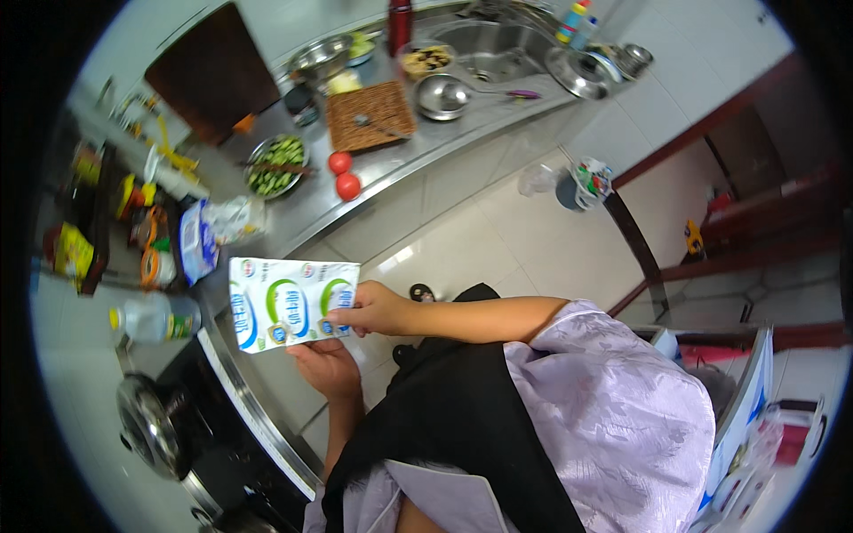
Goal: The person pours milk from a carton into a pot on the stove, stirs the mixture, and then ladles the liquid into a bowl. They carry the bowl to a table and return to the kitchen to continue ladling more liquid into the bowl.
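Observation:
A white milk pouch (283, 300) with blue and green print is held up in front of me, above the corner of the counter. My right hand (383, 310) grips its right edge, the thumb lying across the printed face. Along the lower edge, my left hand (326, 366) holds the pouch from below, its fingers partly hidden behind it. Beyond the pouch, two tomatoes (344, 175) lie near the counter's front edge. Beside them stands a metal bowl of chopped green vegetables (276, 166) with chopsticks (283, 168) resting across it.
A wicker tray (370, 116), a steel bowl (441, 98) and a ladle handle (523, 94) lie before the sink (500, 53). Bottles and jars (158, 266) crowd the left corner. A gas stove (220, 426) bears a lidded pan (150, 426). A trash bin (581, 186) stands on the floor.

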Action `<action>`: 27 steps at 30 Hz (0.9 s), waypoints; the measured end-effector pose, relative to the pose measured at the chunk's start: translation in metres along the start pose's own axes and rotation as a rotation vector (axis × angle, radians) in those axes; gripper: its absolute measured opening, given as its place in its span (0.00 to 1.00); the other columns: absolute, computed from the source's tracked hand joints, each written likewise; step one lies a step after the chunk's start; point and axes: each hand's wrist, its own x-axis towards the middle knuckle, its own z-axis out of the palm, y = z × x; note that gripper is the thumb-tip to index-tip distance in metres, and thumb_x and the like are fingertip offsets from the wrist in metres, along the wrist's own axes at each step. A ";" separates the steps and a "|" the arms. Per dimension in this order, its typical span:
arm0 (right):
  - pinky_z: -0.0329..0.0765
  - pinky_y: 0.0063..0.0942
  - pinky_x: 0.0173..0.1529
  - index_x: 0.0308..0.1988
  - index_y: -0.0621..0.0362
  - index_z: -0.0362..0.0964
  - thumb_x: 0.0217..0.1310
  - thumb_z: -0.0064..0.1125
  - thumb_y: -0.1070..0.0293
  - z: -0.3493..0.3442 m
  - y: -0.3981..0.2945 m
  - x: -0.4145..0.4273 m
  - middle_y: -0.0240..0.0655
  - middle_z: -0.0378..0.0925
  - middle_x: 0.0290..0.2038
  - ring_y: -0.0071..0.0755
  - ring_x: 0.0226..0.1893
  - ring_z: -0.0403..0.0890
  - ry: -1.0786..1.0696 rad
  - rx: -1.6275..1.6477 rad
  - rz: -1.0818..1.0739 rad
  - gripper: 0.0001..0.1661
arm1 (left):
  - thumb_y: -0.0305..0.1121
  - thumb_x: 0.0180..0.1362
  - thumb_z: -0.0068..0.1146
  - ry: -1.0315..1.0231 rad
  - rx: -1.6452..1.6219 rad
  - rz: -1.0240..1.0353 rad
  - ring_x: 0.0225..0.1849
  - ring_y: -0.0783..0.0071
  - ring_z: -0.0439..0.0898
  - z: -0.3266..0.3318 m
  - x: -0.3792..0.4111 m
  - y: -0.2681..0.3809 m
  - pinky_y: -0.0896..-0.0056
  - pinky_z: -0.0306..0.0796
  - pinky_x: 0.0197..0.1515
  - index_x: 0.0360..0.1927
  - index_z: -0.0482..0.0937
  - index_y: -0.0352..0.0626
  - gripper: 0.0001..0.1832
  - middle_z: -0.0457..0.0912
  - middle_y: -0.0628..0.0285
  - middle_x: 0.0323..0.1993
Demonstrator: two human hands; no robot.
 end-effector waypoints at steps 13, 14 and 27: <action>0.71 0.19 0.20 0.40 0.59 0.68 0.56 0.55 0.68 -0.328 -0.027 -0.229 0.32 0.74 0.27 0.22 0.18 0.73 1.005 0.503 -0.207 0.11 | 0.46 0.66 0.34 -0.549 -0.374 -0.711 0.47 0.67 0.75 0.328 -0.017 0.035 0.72 0.68 0.47 0.54 0.65 0.33 0.25 0.75 0.53 0.46; 0.71 0.19 0.18 0.39 0.59 0.69 0.55 0.56 0.68 -0.363 -0.026 -0.252 0.31 0.75 0.26 0.21 0.16 0.72 1.111 0.463 -0.197 0.11 | 0.48 0.63 0.41 -0.564 -0.362 -0.734 0.45 0.69 0.75 0.355 -0.020 0.034 0.70 0.68 0.46 0.52 0.68 0.40 0.23 0.76 0.58 0.44; 0.75 0.21 0.20 0.38 0.63 0.68 0.52 0.52 0.76 -0.709 0.011 -0.416 0.37 0.77 0.29 0.27 0.22 0.80 1.624 0.295 0.146 0.10 | 0.39 0.59 0.52 -0.708 -0.018 -0.386 0.30 0.78 0.76 0.637 0.044 0.043 0.80 0.67 0.31 0.53 0.68 0.34 0.23 0.78 0.60 0.37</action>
